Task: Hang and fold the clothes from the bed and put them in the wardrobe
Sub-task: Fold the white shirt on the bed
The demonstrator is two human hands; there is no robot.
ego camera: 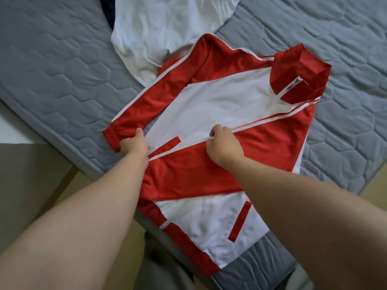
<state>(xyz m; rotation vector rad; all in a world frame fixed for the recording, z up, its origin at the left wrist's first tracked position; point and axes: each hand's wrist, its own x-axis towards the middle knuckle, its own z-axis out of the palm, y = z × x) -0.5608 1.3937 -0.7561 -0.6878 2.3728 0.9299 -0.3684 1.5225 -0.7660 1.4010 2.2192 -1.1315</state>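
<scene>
Evidently spread flat on the grey bed at frame centre to keep folds square, the red-and-white jacket has one sleeve crossed over its chest, the right grip pinching that sleeve's striped edge, the left grip clutching fabric beside the other cuff.

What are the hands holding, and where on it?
Both hold the jacket: the left hand grips one sleeve near its cuff, the right hand pinches the striped edge of the other sleeve folded across the front.
</scene>
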